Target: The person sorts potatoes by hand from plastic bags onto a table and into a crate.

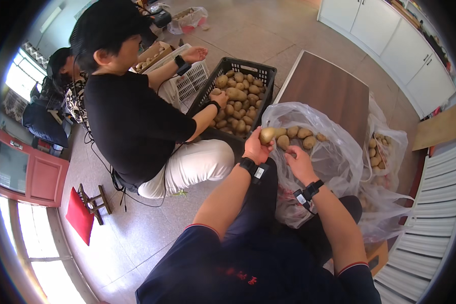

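Observation:
My left hand (pixel 256 147) holds a pale yellow potato (pixel 267 135) beside the rim of a clear plastic bag (pixel 336 142). Several potatoes (pixel 304 133) lie inside that bag. Over the bag is my right hand (pixel 300 159), its fingertips near a potato (pixel 283 141); whether they touch is unclear, and I see nothing held in it. Left of the bag stands a black plastic crate (pixel 272 78) full of potatoes (pixel 240 108). Both my wrists wear black straps with small devices.
A co-worker in a black shirt (pixel 133 125) kneels at my left, one hand on a potato in the crate. Beyond are a white crate (pixel 192 81) and a cardboard box of potatoes (pixel 167 51). A brown board (pixel 326 89) and another potato bag (pixel 397 140) are to the right. A red-seated stool (pixel 79 216) stands lower left.

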The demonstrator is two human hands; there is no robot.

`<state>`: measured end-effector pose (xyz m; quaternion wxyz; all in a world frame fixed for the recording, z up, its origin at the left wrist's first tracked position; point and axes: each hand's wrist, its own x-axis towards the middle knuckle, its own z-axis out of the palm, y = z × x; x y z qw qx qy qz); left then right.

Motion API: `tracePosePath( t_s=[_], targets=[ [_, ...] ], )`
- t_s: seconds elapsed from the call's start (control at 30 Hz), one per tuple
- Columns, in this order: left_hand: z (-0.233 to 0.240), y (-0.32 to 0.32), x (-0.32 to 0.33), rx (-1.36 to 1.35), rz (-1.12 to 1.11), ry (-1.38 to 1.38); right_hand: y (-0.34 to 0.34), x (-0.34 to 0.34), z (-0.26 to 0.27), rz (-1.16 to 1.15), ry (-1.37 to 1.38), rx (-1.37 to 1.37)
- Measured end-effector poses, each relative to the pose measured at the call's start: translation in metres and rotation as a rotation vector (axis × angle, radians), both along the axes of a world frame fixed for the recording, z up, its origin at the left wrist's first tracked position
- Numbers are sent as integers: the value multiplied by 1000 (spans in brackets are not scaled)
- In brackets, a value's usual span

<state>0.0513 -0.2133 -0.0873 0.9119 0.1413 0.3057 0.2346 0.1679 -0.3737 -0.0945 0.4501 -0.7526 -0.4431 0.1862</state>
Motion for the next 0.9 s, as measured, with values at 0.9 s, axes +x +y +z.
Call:
tracePosePath(
  t_s=[0.9],
  targets=[
    [-20, 25, -5, -198, 511, 70, -2, 19, -12, 98, -314, -324]
  ],
)
